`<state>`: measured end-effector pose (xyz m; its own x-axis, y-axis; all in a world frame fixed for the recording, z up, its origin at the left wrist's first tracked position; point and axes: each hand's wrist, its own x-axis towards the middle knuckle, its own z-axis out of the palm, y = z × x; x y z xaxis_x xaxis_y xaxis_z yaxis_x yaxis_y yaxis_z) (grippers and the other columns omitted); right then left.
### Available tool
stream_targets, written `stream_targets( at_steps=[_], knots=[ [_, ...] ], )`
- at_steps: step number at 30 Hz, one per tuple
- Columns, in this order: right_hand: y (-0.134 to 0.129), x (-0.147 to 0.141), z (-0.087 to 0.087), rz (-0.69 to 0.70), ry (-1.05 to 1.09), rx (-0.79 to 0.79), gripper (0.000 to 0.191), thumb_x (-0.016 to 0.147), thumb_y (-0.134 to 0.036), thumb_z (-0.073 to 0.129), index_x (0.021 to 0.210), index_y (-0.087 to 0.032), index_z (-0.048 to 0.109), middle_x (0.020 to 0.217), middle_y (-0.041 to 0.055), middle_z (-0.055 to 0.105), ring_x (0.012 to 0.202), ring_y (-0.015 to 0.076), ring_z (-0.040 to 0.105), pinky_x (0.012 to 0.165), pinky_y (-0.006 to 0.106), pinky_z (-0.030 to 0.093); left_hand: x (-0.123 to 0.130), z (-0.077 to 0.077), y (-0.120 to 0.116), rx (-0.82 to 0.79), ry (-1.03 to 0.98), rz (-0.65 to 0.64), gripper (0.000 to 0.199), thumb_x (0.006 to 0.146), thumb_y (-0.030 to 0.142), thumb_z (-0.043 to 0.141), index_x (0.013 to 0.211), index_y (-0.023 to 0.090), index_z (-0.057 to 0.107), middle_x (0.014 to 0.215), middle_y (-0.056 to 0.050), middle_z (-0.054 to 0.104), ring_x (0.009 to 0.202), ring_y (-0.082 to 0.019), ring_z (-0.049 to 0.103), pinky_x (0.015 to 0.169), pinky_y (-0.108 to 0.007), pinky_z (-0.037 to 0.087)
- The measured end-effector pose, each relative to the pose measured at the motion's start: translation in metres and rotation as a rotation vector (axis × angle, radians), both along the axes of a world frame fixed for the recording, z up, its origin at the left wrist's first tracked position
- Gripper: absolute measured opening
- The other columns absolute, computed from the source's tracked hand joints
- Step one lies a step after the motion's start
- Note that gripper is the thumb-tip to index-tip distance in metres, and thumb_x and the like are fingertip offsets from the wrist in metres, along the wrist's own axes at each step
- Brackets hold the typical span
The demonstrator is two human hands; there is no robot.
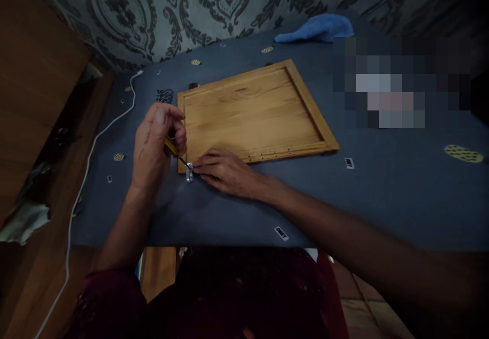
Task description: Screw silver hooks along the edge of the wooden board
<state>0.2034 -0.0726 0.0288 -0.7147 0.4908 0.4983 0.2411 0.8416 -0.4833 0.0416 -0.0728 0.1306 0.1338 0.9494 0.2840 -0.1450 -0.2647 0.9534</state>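
Observation:
A framed wooden panel (248, 110) lies flat on the dark blue cloth. At its near left corner sits a small metal hinge (189, 172). My left hand (155, 135) is closed around a screwdriver (171, 146) with a yellow handle, whose tip points down at the hinge. My right hand (227, 173) rests on the panel's near edge, its fingertips closed together at the hinge; whether they pinch it is too small to tell. A row of small dark holes shows along the near edge, right of my right hand.
A blue cloth (321, 28) lies at the back. Dark coiled items (164, 95) sit beyond my left hand. A white cable (91, 148) runs down the left side. Patterned fabric (214, 8) rises behind the table. A blurred patch covers the right back.

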Motion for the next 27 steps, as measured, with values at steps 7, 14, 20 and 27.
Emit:
stream_targets(
  at_steps=[7, 14, 20, 27],
  knots=[
    [0.0, 0.0, -0.001, 0.0, -0.009, -0.019, 0.026, 0.101, -0.016, 0.056, 0.122, -0.015, 0.073, 0.123, 0.0088, 0.076, 0.112, 0.0235, 0.063, 0.1, 0.039, 0.048, 0.01, -0.003, -0.007, 0.004, -0.055, 0.048, 0.04, 0.096, 0.05, 0.065, 0.071, 0.019, 0.061, 0.045, 0.009, 0.025, 0.037, -0.006, 0.02, 0.039, -0.019, 0.02],
    [-0.001, 0.0, -0.001, -0.003, -0.009, -0.013, 0.027, 0.1, -0.014, 0.058, 0.124, -0.016, 0.072, 0.124, 0.0088, 0.076, 0.112, 0.0236, 0.062, 0.1, 0.039, 0.048, 0.007, -0.002, -0.004, 0.024, -0.042, -0.06, 0.049, 0.088, 0.057, 0.074, 0.061, 0.018, 0.059, 0.041, 0.009, 0.023, 0.034, -0.003, 0.011, 0.036, -0.019, 0.015],
    [-0.001, 0.0, -0.001, -0.006, -0.001, -0.007, 0.027, 0.102, -0.016, 0.055, 0.123, -0.015, 0.072, 0.123, 0.0083, 0.076, 0.114, 0.0231, 0.061, 0.102, 0.04, 0.048, 0.001, -0.004, 0.0, -0.023, -0.047, -0.127, 0.049, 0.089, 0.057, 0.072, 0.063, 0.018, 0.061, 0.041, 0.01, 0.023, 0.032, -0.003, 0.012, 0.034, -0.016, 0.019],
    [-0.001, 0.0, -0.001, -0.003, 0.0, 0.002, 0.026, 0.102, -0.016, 0.054, 0.12, -0.014, 0.073, 0.121, 0.01, 0.077, 0.112, 0.0252, 0.062, 0.1, 0.043, 0.049, -0.003, -0.001, 0.003, -0.024, -0.025, -0.267, 0.046, 0.088, 0.055, 0.073, 0.064, 0.017, 0.061, 0.041, 0.011, 0.023, 0.033, -0.002, 0.007, 0.033, -0.015, 0.016]
  ],
)
